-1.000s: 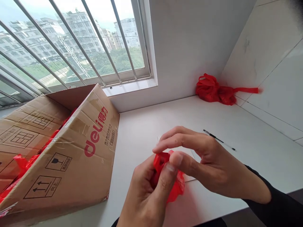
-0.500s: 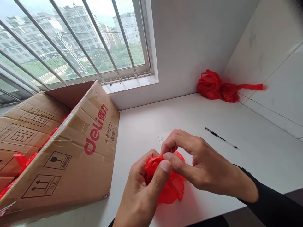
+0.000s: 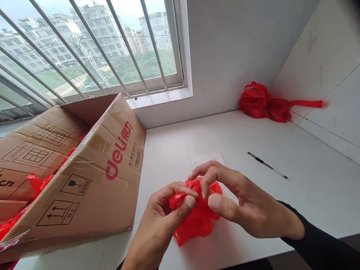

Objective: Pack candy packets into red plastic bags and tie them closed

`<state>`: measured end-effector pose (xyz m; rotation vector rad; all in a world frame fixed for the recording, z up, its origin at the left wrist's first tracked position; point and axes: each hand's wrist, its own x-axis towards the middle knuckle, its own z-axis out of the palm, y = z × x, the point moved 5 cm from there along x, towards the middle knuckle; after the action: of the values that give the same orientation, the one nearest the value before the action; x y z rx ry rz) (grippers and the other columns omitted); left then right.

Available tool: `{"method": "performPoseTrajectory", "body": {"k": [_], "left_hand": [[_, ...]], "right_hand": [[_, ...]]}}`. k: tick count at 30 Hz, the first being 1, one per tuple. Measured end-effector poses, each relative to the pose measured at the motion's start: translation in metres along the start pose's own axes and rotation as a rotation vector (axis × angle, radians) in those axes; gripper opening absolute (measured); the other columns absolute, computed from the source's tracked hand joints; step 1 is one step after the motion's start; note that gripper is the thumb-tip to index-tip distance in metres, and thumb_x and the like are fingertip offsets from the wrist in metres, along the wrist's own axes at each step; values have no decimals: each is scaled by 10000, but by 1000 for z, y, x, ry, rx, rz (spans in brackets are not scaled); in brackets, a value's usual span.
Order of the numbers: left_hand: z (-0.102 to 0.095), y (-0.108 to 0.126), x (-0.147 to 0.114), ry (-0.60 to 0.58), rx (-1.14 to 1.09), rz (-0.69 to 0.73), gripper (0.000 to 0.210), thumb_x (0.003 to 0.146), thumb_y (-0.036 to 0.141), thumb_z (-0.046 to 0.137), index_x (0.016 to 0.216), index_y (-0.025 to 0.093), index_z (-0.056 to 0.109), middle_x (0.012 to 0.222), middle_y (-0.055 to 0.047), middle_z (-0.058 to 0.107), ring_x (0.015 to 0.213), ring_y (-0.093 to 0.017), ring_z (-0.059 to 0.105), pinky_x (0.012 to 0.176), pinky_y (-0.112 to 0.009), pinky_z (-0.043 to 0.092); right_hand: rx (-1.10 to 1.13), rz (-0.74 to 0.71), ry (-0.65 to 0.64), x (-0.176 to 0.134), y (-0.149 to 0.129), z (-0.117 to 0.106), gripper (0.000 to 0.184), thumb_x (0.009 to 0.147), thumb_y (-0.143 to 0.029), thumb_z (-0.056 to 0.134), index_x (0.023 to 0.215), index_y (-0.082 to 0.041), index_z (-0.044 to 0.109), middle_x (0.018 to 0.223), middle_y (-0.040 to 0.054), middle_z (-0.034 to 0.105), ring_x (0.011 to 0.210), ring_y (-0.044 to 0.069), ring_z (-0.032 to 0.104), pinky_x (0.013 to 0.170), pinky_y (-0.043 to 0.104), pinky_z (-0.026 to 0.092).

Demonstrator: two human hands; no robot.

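A crumpled red plastic bag (image 3: 197, 225) is gathered up above the front part of the white table. My left hand (image 3: 165, 210) pinches its bunched top between thumb and fingers, with a red tuft sticking out on the left. Over the bag's right side is my right hand (image 3: 239, 198), its thumb and curled fingers apart with no bag visibly gripped between them. Part of the bag lies hidden behind both hands.
An open cardboard box (image 3: 112, 180) holding red plastic stands at left below the barred window (image 3: 126, 45). Behind my right hand lies a white paper (image 3: 209, 159). A black pen (image 3: 267, 165) rests at right, and more red bags (image 3: 261, 103) sit in the back corner.
My right thumb and fingers have come apart from their pinch on the bag. The bag's loose part now spreads lower left, and more of the white paper shows.
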<state>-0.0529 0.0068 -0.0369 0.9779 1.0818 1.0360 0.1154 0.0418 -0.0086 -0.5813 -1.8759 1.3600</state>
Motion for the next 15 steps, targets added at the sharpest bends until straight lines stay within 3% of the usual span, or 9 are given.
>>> {"method": "performPoseTrajectory", "body": {"k": [2,4,7,9,11,13,15], "left_hand": [[1,5,-3,-15,91,40,120,862,299,775,792,216,725,866,-5,656,797,-129,609,714,-207,509],[1,9,-7,23,219,80,56,861,231,753,820,227,715,862,6,650,790,-126,611,692,-196,510],[-3,12,-12,197,496,268,129,857,127,667,894,246,699,847,20,665,746,-124,615,659,-196,504],[-4,14,-18,356,720,516,258,846,39,602,945,259,695,883,23,682,780,-124,636,700,-202,506],[-3,12,-24,469,891,741,376,849,-24,567,1042,273,692,978,13,695,863,-128,665,779,-213,520],[-2,6,-26,491,994,857,464,869,-42,566,1185,281,669,1075,-9,690,950,-138,679,869,-227,531],[-4,1,-24,441,1063,870,543,899,-34,552,1335,284,615,1174,-32,672,1043,-148,672,931,-234,528]], "right_hand": [[50,34,-60,4,8,5,238,1048,-304,530,1275,-244,570,1327,57,587,1229,212,556,1052,380,450],[62,81,-120,7,17,11,347,1098,-379,448,1416,-245,484,1247,64,634,1106,199,612,975,376,493],[39,183,-91,9,30,11,346,1120,-434,376,1349,-237,544,920,19,662,789,164,604,750,318,517],[44,255,-47,9,38,10,351,1118,-440,369,1296,-230,587,774,-9,602,650,144,532,618,282,474],[60,298,-60,8,44,12,333,1107,-397,409,1341,-226,573,730,-25,571,616,137,507,581,268,448],[82,288,-107,9,46,17,311,1074,-325,488,1357,-223,565,779,-19,602,671,143,544,630,273,469],[93,248,-128,10,46,18,209,1042,-291,546,1215,-209,632,858,-1,645,752,153,577,689,283,483]]}}
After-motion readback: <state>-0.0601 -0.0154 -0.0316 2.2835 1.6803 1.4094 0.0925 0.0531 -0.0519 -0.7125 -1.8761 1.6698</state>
